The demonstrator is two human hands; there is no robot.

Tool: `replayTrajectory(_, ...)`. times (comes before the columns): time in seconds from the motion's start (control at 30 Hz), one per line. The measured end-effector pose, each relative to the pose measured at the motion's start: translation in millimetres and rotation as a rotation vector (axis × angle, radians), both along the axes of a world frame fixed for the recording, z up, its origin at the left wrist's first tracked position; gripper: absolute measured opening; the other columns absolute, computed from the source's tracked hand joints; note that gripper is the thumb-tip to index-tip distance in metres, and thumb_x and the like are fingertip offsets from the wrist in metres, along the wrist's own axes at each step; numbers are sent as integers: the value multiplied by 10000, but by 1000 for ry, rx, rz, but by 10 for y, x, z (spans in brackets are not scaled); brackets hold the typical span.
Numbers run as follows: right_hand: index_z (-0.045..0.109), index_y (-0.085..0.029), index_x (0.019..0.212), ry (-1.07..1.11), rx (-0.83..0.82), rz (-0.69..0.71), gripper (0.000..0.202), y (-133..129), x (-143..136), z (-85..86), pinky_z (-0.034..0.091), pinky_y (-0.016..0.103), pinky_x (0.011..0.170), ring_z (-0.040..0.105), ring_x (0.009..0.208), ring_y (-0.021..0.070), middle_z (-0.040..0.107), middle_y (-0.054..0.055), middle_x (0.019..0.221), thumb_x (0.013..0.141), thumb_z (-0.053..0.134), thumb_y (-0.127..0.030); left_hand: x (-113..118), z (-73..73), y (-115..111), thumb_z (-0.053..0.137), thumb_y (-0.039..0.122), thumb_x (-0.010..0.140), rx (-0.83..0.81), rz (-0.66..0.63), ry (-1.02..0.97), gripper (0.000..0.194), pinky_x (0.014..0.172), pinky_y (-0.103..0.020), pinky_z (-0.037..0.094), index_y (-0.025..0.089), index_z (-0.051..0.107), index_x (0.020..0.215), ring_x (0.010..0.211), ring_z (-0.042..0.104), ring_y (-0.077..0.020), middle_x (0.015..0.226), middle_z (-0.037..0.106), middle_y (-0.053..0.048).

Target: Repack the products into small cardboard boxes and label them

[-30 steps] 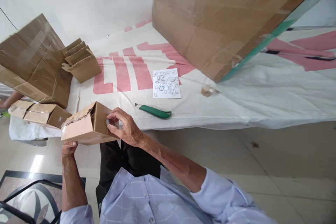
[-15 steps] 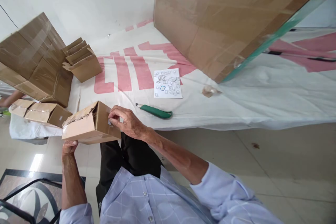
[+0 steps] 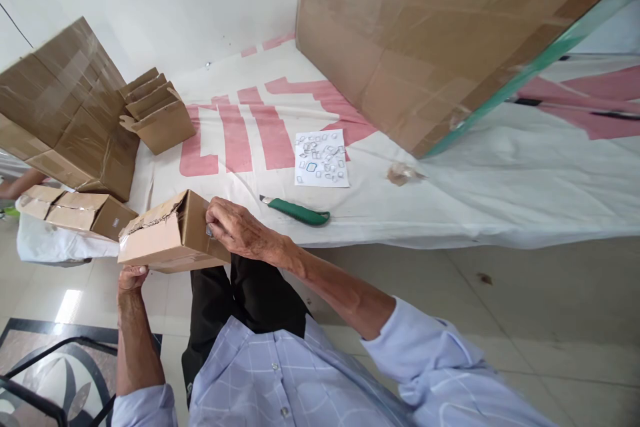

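Observation:
My left hand (image 3: 133, 277) grips a brown cardboard box (image 3: 155, 240) from below at its lower left corner, thumb on the near edge. The box is tilted in front of my legs, its top flaps torn and ragged along the seam. At the box's right end, my right hand (image 3: 239, 230) has its fingers curled against a small pale sticker (image 3: 209, 231), partly hidden by the fingertips. A green box cutter (image 3: 299, 212) with its blade out lies on the table beyond that hand. Behind it is a white sheet (image 3: 321, 177) covered with small outlined stickers.
A second cardboard box (image 3: 75, 210) with a small label lies at left. Behind it stand a large taped carton (image 3: 75, 107) and several open small boxes (image 3: 160, 120). A huge carton (image 3: 400, 33) fills the back right. Crumpled tape (image 3: 400, 173) lies on the cloth-covered table (image 3: 490, 207).
My right fingers have curled further in over the small sticker on the box's end. The left hand and the box have hardly moved; the view has shifted slightly.

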State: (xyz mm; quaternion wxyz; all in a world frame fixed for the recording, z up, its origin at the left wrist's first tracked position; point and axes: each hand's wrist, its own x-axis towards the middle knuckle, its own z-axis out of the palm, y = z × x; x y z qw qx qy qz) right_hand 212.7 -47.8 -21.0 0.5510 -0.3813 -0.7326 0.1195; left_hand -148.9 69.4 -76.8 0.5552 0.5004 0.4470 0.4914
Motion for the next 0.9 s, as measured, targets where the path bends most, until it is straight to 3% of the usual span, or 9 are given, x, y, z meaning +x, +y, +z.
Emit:
replayTrajectory(0.23, 391, -282, 933, 19, 34, -11, 215, -22, -31, -14, 475, 359, 744, 506, 801, 211, 511, 32, 910, 1025, 442, -96, 23, 4, -11, 1015, 329, 259, -16, 8, -30, 863, 1035, -503, 625, 266, 812, 1096, 1192, 727, -406, 1148, 836, -91)
replayTrajectory(0.4, 426, -275, 941, 72, -2, 4, 189, -57, -11, -53, 509, 360, 783, 553, 843, 199, 554, 39, 934, 1042, 455, -118, 19, 1, -12, 1023, 338, 234, -26, 7, -33, 860, 992, -485, 626, 266, 810, 1064, 1091, 745, -378, 1105, 835, -89)
replayTrajectory(0.63, 613, -244, 1088, 167, 22, -13, 59, -76, -2, -137, 583, 374, 858, 670, 973, 209, 677, 88, 1056, 1069, 573, -205, 12, -21, -13, 1018, 331, 246, -20, 4, -44, 897, 937, -408, 636, 279, 800, 1115, 1043, 758, -321, 1135, 836, -57)
replayTrajectory(0.9, 673, -242, 1000, 184, -5, 28, 148, -58, 16, -94, 602, 390, 834, 679, 908, 214, 686, 88, 993, 1093, 563, -277, -6, -51, -4, 1010, 351, 305, -11, -1, -44, 851, 1111, -476, 575, 275, 778, 1120, 1285, 681, -386, 1144, 824, -74)
